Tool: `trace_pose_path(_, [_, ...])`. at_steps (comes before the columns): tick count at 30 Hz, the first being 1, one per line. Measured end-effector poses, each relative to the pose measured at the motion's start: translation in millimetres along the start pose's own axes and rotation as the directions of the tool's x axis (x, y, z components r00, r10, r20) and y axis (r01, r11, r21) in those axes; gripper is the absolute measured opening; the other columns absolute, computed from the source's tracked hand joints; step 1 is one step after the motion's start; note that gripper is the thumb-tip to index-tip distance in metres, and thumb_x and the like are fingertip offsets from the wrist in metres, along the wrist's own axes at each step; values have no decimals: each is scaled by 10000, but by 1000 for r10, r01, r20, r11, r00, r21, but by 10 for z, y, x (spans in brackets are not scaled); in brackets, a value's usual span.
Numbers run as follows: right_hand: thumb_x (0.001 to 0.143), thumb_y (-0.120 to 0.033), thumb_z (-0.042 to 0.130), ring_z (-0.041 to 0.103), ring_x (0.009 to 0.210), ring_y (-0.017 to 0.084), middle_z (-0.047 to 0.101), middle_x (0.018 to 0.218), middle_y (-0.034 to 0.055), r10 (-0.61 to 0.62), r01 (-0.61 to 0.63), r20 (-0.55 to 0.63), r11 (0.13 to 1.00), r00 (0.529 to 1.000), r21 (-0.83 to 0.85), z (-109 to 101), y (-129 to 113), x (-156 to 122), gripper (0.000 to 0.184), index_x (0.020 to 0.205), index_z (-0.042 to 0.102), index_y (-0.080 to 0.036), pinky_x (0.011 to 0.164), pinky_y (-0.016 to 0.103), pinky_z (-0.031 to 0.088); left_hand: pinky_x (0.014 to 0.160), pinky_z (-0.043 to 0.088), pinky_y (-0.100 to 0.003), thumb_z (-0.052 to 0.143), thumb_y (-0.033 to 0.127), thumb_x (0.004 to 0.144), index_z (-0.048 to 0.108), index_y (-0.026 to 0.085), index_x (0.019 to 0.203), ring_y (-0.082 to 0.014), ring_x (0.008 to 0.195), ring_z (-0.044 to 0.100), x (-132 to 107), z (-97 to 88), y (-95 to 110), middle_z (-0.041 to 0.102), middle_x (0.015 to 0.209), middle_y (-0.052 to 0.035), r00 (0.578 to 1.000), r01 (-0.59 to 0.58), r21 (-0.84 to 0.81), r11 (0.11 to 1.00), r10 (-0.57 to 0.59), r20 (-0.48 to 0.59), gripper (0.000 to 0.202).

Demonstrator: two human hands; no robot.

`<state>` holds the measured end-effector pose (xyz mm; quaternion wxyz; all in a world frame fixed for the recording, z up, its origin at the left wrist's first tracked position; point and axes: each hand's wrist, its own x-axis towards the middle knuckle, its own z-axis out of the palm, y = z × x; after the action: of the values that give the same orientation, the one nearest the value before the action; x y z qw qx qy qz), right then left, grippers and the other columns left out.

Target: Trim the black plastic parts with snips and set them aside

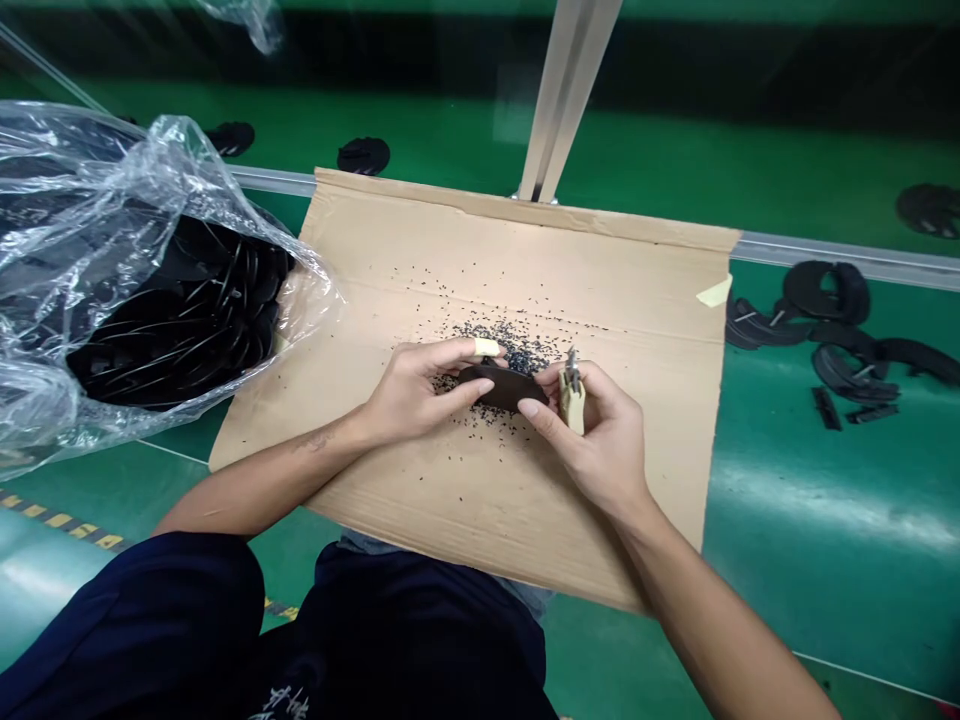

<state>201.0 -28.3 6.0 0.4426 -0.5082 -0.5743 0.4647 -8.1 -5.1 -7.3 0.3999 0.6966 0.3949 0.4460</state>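
My left hand (416, 390) grips a small black plastic part (501, 386) over a sheet of cardboard (420, 470), with a pale cot on its index fingertip. My right hand (596, 430) is closed on a small trimming tool with a tan handle (572, 398), its metal blade pointing up, and its index finger touches the right end of the black part. Several tiny black shavings (517, 345) lie scattered on the cardboard just beyond the hands.
A clear plastic bag (90, 230) full of black ring-shaped parts sits at the left. More black parts (832, 320) lie on the green surface at the right and beyond a metal rail (840, 255). A slanted metal post (566, 95) rises behind the cardboard.
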Motion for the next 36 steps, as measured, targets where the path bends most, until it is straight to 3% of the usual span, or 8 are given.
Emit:
trace_pose_path(4, [882,-316,718,572,707,163,644,817,12,-186,184,9,964,983,-190,22,33,-25,119,858,627,-242,643,308,458,927,641,-289,739,195,873,717,173,1195,-163,1001,768,-13,7,29,796,1100,-77,984,-177,137,975,174,33,324])
trace_pose_path(8, [893,-216,679,632,754,185,684,851,27,-319,320,48,907,946,-273,27,57,-32,72,887,621,-258,681,336,505,883,640,-293,740,289,893,705,202,1224,-159,967,761,13,-2,25,797,1061,-60,990,-121,63,991,116,76,344])
trace_pose_path(12, [877,-153,673,655,774,186,692,856,26,-390,391,60,884,919,-257,31,73,-36,123,914,630,-263,683,335,513,844,626,-294,758,358,883,753,216,1103,-159,932,752,35,-19,14,800,1011,-54,983,-177,75,981,172,70,262])
trace_pose_path(20, [870,-167,694,676,787,199,711,856,26,-393,396,53,902,918,-173,58,63,-59,125,919,635,-266,707,363,538,817,601,-305,693,394,933,726,217,1180,-165,930,735,45,-25,8,790,1010,-77,945,-304,41,952,296,142,307])
trace_pose_path(26, [883,-164,691,665,756,181,698,841,23,-364,374,91,916,927,-143,57,52,-63,104,906,638,-251,678,334,528,737,568,-280,725,311,918,734,202,1108,-139,798,699,20,-3,7,778,889,-46,931,-363,101,926,356,83,219])
trace_pose_path(31, [878,-150,698,654,748,171,677,839,16,-402,411,87,891,911,-193,54,71,-55,124,920,624,-241,664,315,516,765,567,-283,697,340,939,728,160,1081,-136,831,702,22,6,40,778,904,-64,937,-349,126,929,340,85,231])
trace_pose_path(36, [892,-130,677,651,753,166,674,845,19,-402,420,129,889,906,-181,64,73,-50,128,938,618,-234,669,310,521,653,526,-242,806,413,829,742,162,927,-104,667,652,14,-7,71,742,729,-14,933,-360,169,918,360,33,277])
